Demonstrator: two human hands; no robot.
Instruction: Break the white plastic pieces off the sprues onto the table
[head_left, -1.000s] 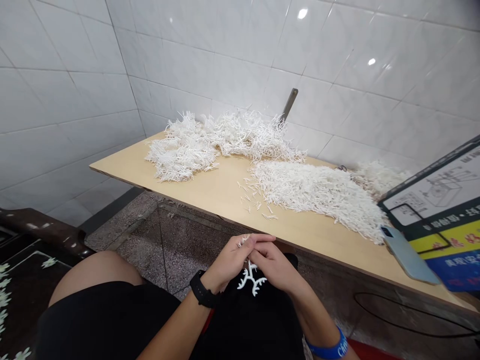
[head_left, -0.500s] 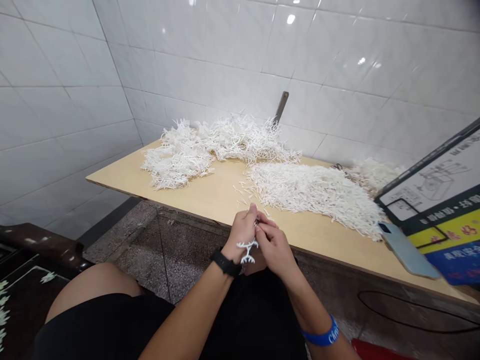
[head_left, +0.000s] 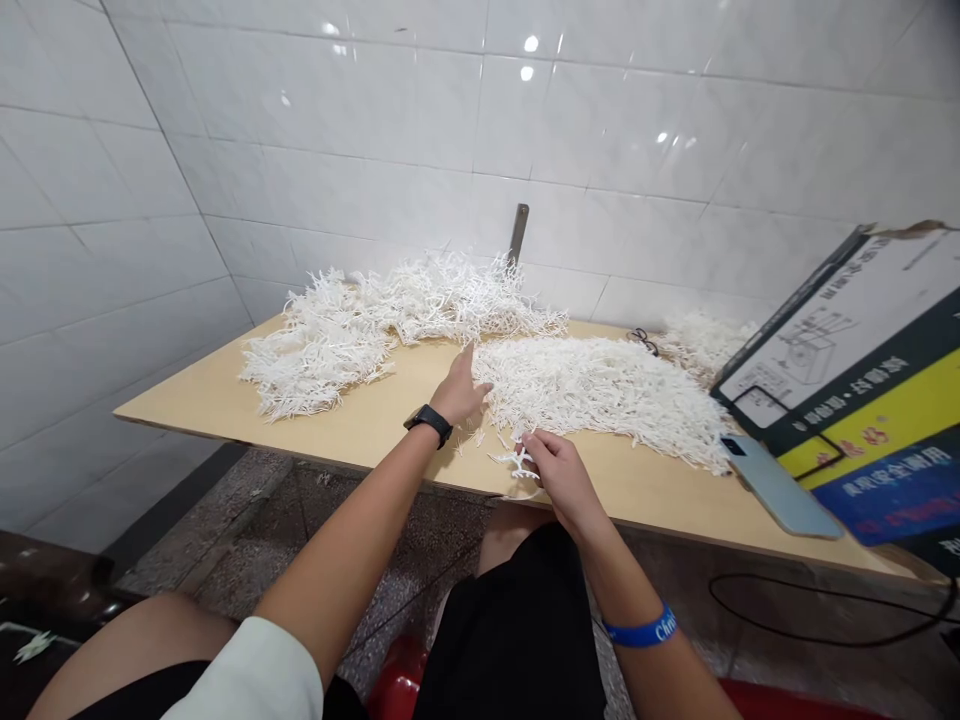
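Note:
My left hand (head_left: 459, 388), with a black watch at the wrist, reaches over the table to the left edge of a flat pile of short white plastic pieces (head_left: 592, 385). Its index finger and thumb are apart, and nothing shows between them. Just above the table's front edge, my right hand (head_left: 556, 470) pinches a white branched plastic piece (head_left: 520, 462) between thumb and fingers. Behind my left hand lies a looser heap of white branched pieces (head_left: 322, 345). A few loose bits lie on the wood between my hands.
The wooden table (head_left: 187, 400) stands against a tiled wall. A metal bar (head_left: 517, 235) rises behind the heap. On the right are a light blue phone (head_left: 784, 487), a printed box (head_left: 862, 400) and another white pile (head_left: 701, 340). A black cable (head_left: 787, 628) loops below.
My hands, together near my lap before, are now apart. The left has moved forward to the flat pile and opened; the right keeps the branched piece. The view has shifted slightly.

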